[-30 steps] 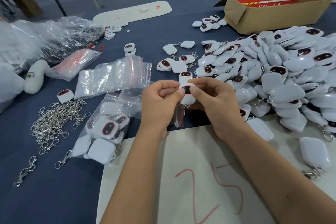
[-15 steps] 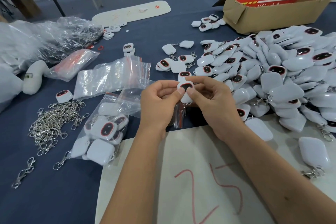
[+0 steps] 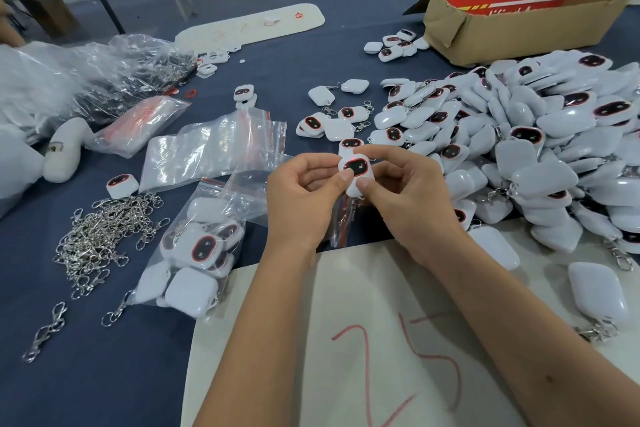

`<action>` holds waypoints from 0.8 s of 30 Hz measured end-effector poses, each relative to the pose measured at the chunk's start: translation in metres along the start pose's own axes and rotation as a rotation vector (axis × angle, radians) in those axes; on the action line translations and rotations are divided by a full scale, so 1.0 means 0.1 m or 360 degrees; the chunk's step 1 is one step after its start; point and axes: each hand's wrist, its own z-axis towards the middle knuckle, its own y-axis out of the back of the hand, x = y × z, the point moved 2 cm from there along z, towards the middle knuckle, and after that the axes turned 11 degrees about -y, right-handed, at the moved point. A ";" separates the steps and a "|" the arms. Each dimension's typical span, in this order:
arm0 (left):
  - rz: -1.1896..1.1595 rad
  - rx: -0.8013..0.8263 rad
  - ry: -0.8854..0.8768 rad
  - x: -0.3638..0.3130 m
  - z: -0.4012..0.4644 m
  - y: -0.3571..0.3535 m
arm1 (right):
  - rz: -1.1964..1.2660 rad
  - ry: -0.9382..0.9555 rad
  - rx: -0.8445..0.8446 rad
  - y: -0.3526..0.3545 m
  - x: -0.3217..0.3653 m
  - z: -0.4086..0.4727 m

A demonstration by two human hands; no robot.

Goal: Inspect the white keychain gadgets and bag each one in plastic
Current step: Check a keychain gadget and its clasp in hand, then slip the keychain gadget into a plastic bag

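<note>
White glossy plastic, rounded at the corners, forms the keychain gadget (image 3: 356, 172) pinched between both hands at the centre of the frame. Compared with a second ago, the gadget has been raised slightly and turned, so that its dark oval screen with the red rim is now seen face-on, with a small red light at its top edge; the thumbs, which covered the screen before, have been slid down to its lower edge. The left hand (image 3: 301, 198) is held with fingers curled behind the gadget and the thumb pressed on its lower left. The right hand (image 3: 408, 194) is curled likewise, thumb tip on the lower right, index finger arched over the top. Both forearms are laid over a pale sheet (image 3: 346, 340) marked "25" in red. A clear plastic bag (image 3: 341, 222) with a red zip strip hangs crumpled below the hands; which fingers hold it cannot be told. To the right a large heap of gadgets (image 3: 540, 149) is spread on the blue cloth. At lower left lie a clear bag of gadgets (image 3: 194, 253) and a tangle of metal clasps (image 3: 100, 236). At upper right stands a cardboard box (image 3: 519, 31) with a red sign.
</note>
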 end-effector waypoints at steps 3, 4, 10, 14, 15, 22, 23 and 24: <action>0.0101 -0.0005 -0.0068 0.00 0.01 -0.01 | -0.0012 0.0008 -0.0031 -0.02 -0.02 0.00; 0.0176 -0.0024 -0.0109 0.00 0.01 -0.01 | 0.0001 0.0005 -0.0046 -0.02 -0.04 0.00; 0.0957 0.0009 -0.0463 -0.02 -0.04 -0.01 | 0.0130 -0.0043 -0.0292 0.03 -0.08 0.05; 0.1232 0.0271 -0.0379 0.03 -0.03 0.01 | 0.0375 -0.0153 -0.0338 0.02 -0.09 0.05; 0.1254 0.0318 -0.0345 0.04 -0.03 0.02 | 0.0402 -0.0142 -0.0339 0.02 -0.08 0.05; 0.0993 0.0212 -0.0281 0.02 0.02 0.13 | 0.0518 -0.0089 -0.0321 0.01 0.03 -0.01; 0.0989 0.0219 -0.0277 0.02 0.03 0.14 | 0.0534 -0.0048 -0.0313 0.01 0.05 -0.02; 0.1000 0.0229 -0.0279 0.02 0.03 0.15 | 0.0531 0.0007 -0.0296 0.00 0.08 -0.03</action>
